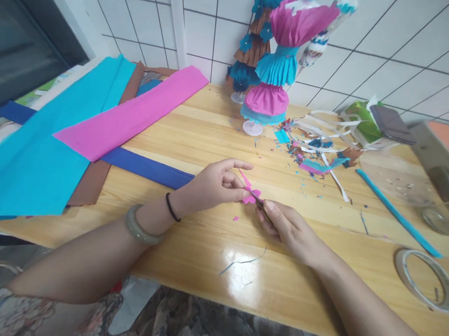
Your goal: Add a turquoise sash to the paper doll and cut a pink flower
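Over the table's middle, my left hand [214, 187] pinches a small petal-shaped piece of pink crepe paper [252, 199] between thumb and fingers, its index finger stretched out above. A thin pink tip stands up beside the fingers. My right hand [285, 225] grips small dark scissors [259, 201], whose blades touch the pink paper; the handles are mostly hidden in the fingers. Just below lies a tiny pink scrap [235, 219]. Both hands are close together, low over the wooden table [199, 242].
Crepe sheets in turquoise [51, 145], pink [138, 112], brown [91, 186] and blue [146, 166] overlap at left. Paper-dressed figures [274, 65] stand at the back. Scraps [316, 145], a turquoise strip [397, 211], a tape roll [401, 268] and a phone [392, 124] lie right.
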`<action>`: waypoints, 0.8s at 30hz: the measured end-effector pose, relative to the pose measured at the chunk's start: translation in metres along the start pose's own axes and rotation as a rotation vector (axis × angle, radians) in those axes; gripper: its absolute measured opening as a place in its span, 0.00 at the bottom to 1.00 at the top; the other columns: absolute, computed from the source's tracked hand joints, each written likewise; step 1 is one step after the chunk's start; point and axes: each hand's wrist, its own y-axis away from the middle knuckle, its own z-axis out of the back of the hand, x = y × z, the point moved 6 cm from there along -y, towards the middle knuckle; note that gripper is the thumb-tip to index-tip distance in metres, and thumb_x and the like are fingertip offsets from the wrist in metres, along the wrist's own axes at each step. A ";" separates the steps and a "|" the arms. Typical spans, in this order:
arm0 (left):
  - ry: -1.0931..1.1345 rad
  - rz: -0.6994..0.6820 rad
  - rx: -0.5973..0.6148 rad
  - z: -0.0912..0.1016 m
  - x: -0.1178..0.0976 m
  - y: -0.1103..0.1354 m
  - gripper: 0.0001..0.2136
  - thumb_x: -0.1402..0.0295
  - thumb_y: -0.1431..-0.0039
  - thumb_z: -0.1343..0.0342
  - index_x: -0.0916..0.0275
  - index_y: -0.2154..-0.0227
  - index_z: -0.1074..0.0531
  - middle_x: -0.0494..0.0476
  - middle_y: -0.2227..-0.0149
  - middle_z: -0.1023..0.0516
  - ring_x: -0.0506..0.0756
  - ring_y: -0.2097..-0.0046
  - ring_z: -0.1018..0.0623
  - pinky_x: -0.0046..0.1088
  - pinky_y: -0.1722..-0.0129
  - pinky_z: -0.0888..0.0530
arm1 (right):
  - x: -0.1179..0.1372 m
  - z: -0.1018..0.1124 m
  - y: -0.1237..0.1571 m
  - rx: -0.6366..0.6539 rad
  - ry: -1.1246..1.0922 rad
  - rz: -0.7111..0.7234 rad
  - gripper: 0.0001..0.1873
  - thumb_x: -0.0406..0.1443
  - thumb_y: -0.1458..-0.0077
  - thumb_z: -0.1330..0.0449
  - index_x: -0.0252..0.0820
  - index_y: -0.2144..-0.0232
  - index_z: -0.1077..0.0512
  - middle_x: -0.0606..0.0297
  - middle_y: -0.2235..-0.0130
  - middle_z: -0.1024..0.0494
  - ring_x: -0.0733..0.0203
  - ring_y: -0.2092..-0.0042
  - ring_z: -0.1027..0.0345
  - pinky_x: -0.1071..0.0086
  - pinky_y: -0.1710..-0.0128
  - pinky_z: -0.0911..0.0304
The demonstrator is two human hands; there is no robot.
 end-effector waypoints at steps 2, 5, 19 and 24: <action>-0.001 0.002 -0.001 0.000 0.000 0.000 0.25 0.72 0.53 0.40 0.66 0.50 0.39 0.48 0.75 0.27 0.46 0.72 0.28 0.22 0.68 0.33 | 0.000 0.000 0.000 0.003 -0.002 0.000 0.22 0.48 0.38 0.60 0.41 0.75 0.41 0.72 0.79 0.46 0.67 0.77 0.53 0.72 0.78 0.54; -0.004 0.006 -0.006 0.000 0.001 0.000 0.25 0.72 0.53 0.40 0.66 0.50 0.39 0.49 0.75 0.27 0.46 0.72 0.28 0.23 0.68 0.33 | 0.001 -0.001 0.000 0.007 0.003 -0.004 0.22 0.48 0.38 0.60 0.41 0.76 0.41 0.72 0.80 0.46 0.68 0.78 0.53 0.72 0.78 0.54; 0.027 0.024 0.019 0.000 0.000 -0.001 0.25 0.73 0.53 0.40 0.67 0.50 0.39 0.51 0.74 0.25 0.46 0.71 0.27 0.22 0.69 0.32 | -0.001 -0.001 0.001 0.011 -0.005 -0.013 0.23 0.49 0.39 0.60 0.41 0.76 0.41 0.73 0.80 0.46 0.68 0.78 0.53 0.72 0.78 0.54; 0.008 0.027 0.008 0.001 -0.001 -0.001 0.24 0.73 0.53 0.40 0.66 0.51 0.38 0.52 0.73 0.24 0.47 0.71 0.26 0.22 0.69 0.32 | 0.000 -0.001 0.000 0.017 -0.004 -0.023 0.23 0.50 0.39 0.60 0.42 0.76 0.41 0.73 0.80 0.47 0.67 0.78 0.54 0.72 0.78 0.54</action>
